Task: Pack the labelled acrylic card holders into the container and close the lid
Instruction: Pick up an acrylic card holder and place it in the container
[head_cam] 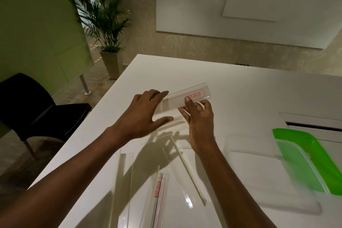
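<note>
a person's right hand [200,122] pinches a clear acrylic card holder [177,98], thumb on top and fingers beneath, holding it tilted over a white table [240,87]. the left hand [142,114], fingers straight and spread, touches the holder's left end. the holder bears a red-outlined label with red block lettering. nearer the person, a second labelled holder [157,196] lies on the table among other clear strips [125,176]. at right sit a frosted clear container [259,181] and a green lid [314,153], blurred. behind are a black chair [37,109], a potted palm [105,16], a green partition [37,33] and pale patterned carpet [203,48].
</note>
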Available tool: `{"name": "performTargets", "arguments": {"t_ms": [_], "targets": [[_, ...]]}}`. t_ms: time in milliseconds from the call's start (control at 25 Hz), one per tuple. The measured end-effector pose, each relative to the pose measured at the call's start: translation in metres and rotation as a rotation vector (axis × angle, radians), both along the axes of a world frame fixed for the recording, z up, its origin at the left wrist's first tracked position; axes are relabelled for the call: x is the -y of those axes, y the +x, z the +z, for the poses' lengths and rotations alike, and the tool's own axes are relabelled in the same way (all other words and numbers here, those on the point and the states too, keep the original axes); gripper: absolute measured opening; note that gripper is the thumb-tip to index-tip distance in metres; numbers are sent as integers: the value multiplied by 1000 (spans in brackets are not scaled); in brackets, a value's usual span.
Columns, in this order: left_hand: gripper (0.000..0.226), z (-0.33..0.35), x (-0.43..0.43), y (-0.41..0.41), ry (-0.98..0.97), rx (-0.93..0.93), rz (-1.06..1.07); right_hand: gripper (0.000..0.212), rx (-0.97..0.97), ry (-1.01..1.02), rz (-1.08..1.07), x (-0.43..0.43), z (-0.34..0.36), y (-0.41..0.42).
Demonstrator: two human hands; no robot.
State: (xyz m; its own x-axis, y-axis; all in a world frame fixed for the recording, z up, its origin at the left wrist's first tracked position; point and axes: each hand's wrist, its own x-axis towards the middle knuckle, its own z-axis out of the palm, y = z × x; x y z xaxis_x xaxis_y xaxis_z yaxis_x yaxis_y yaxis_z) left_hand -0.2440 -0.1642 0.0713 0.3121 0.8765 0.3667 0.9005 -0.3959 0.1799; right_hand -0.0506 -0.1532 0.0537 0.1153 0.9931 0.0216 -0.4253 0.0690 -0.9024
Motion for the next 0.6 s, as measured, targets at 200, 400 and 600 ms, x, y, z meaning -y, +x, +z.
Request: {"name": "performTargets", "arguments": {"t_ms": [200, 400, 600], "targets": [[79, 24, 48, 43, -253, 735, 38, 62, 623, 407, -248, 40, 14, 28], [63, 42, 83, 78, -605, 1378, -29, 57, 1335, 852, -504, 57, 3, 47], [52, 34, 101, 94, -589, 1461, 0, 27, 1470, 1085, -604, 74, -7, 58]]}}
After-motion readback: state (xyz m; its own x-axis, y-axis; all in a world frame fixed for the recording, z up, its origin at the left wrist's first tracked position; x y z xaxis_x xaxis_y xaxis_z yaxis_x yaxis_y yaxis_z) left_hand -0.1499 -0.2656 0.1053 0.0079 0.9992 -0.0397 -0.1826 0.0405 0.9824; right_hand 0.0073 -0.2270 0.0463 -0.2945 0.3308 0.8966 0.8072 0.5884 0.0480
